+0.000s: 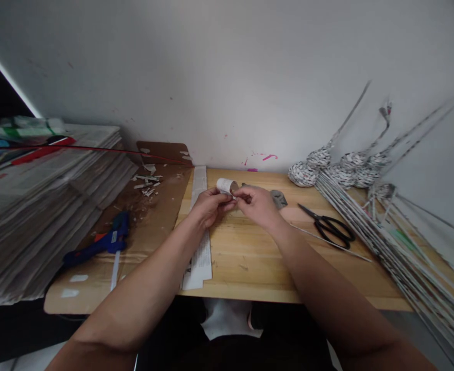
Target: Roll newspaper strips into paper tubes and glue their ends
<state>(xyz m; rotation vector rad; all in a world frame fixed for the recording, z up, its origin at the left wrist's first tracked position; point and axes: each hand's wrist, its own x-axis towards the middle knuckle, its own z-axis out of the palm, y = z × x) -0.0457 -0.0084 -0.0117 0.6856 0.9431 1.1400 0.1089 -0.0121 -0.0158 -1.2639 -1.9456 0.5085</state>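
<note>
A short cardboard tube wrapped in white printed paper point(224, 185) is held above the wooden table, its brownish open end facing right. My left hand point(209, 206) is closed around its lower side with fingers and thumb. At the open end, my right hand point(258, 205) has its fingertips pinched together; what lies between them is too small to make out. Strips of newspaper point(201, 263) lie flat beneath my left wrist. Just behind my right hand sits a crumpled grey cloth-like piece point(278, 199). A thin paper rod point(331, 242) extends out from under my right forearm.
Black-handled scissors point(333, 230) lie at right, beside a bundle of rolled paper rods point(369, 232) and woven paper gourd shapes point(304, 173). A blue glue gun point(113, 237) rests on cardboard point(153, 226) with paper scraps. Stacked newspapers point(91, 175) stand at left.
</note>
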